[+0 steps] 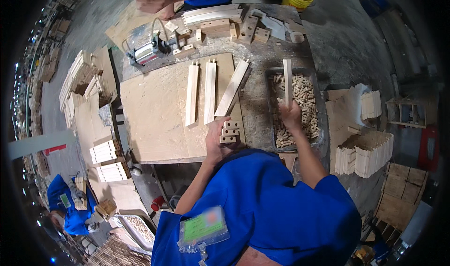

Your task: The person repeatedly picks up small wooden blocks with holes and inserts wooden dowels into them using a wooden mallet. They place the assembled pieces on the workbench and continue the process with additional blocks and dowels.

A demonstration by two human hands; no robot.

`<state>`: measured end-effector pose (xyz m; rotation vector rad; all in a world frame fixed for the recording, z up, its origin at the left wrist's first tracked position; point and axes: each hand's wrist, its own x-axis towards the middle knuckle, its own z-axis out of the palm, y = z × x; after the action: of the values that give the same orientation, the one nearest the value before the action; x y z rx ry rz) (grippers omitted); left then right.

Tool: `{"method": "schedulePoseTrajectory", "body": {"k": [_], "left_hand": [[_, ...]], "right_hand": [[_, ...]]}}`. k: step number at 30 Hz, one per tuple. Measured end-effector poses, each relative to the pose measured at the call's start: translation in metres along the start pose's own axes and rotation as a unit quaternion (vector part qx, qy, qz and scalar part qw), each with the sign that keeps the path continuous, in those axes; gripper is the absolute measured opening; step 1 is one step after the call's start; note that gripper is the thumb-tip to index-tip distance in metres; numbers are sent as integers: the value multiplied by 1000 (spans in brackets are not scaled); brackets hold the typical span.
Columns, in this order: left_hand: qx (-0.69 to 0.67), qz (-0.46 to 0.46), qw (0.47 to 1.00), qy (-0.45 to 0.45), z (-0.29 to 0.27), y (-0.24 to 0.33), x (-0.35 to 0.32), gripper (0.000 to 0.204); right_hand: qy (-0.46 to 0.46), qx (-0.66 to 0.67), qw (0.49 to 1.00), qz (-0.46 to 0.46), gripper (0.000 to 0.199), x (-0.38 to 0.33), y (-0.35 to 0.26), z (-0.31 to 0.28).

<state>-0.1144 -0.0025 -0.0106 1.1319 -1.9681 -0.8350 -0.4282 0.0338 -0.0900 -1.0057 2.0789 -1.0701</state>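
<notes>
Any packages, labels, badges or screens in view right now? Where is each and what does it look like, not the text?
Badge: on the blue shirt, low centre; clear sleeve, green card, orange patch.
Second badge: on a co-worker's blue shirt, lower left; small, green.
No screens or printed packages that I can make out.

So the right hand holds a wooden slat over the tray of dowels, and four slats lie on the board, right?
Not quite: the head view shows three slats lying on the board, not four. The right hand does hold a slat over the tray of dowels.

A pale wooden slat (287,82) is held upright over the dowel tray; small drilled blocks (229,132) are stacked at the board's edge.
</notes>
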Motion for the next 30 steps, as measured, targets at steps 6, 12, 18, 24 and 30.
{"method": "schedulePoseTrajectory", "body": {"k": [6,12,18,24,30], "left_hand": [[-36,6,999,-14,3,0,-1,68],[-24,17,1000,-6,5,-2,-4,62],[-43,39,998,7,7,-2,-7,58],[-50,19,999,4,8,1,-9,55],[-82,13,996,16,5,6,-3,56]], "right_hand": [[-241,48,957,-155,20,-41,-162,-40],[-311,-57,886,-339,19,-45,-189,-14],[-336,-113,867,-351,18,-46,-196,-13],[-313,-169,859,-368,12,-52,-204,-2],[-302,-186,859,-368,12,-49,-202,0]]}}
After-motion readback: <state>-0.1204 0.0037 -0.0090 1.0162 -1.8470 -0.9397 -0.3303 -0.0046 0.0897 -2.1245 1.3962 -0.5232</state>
